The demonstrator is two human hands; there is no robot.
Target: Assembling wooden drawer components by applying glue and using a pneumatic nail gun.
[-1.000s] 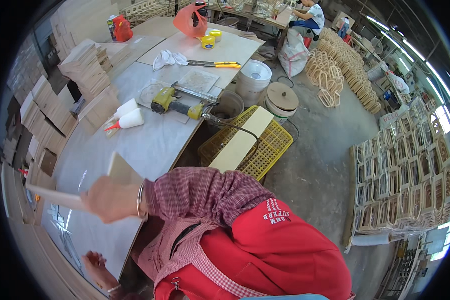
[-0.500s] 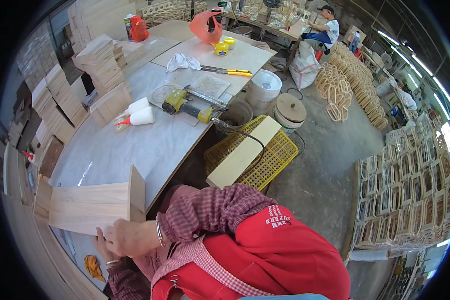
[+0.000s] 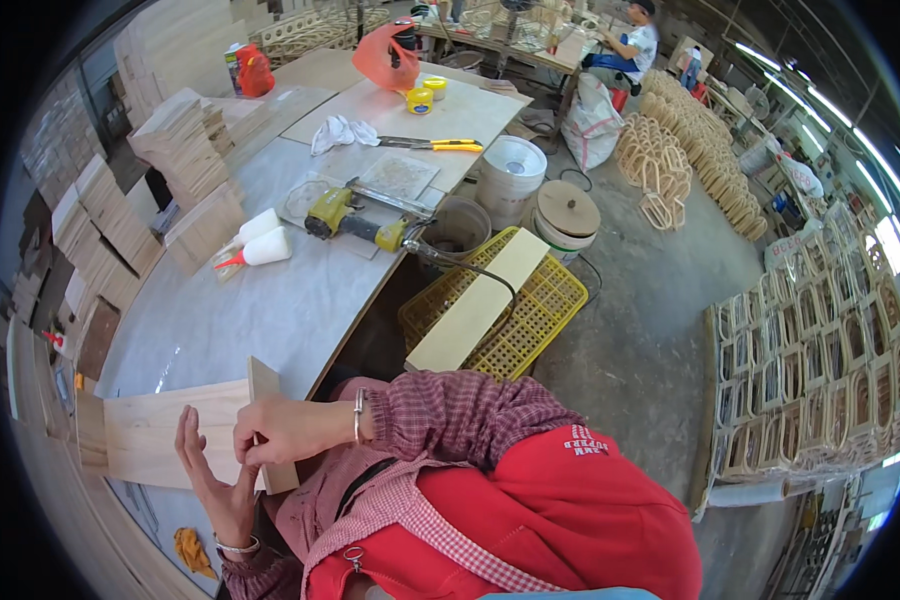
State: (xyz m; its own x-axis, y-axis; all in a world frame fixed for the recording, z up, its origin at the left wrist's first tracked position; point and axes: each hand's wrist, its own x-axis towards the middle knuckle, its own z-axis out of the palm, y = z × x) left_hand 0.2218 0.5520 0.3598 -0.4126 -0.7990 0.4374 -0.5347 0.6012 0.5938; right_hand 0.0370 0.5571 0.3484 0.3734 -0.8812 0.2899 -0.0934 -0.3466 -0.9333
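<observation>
A pale wooden piece lies at the near left of the table, made of a long board (image 3: 155, 425) between a left end board (image 3: 92, 432) and a right end board (image 3: 263, 378). My left hand (image 3: 215, 488) is open over its near edge, fingers stretched upward, thumb close to the fingertips of my other hand. My right hand (image 3: 300, 428) reaches across in front of the right end board, thumb and fingers pinched together. Whatever those fingers hold, if anything, is too small to make out. Below the wooden piece lies an orange-brown cloth (image 3: 192, 552).
On the grey table (image 3: 300, 290) lie white glue bottles (image 3: 266, 246), a green nail gun (image 3: 355, 220) with a hose, and a yellow utility knife (image 3: 455, 145). Board stacks (image 3: 185, 150) stand at left. A yellow crate (image 3: 540, 310) carrying a board (image 3: 480, 300) sits beside the table.
My left hand has come away from the board's near edge and opened upward. My right hand has shifted up and right, toward the right end board. The whole view has moved slightly.
</observation>
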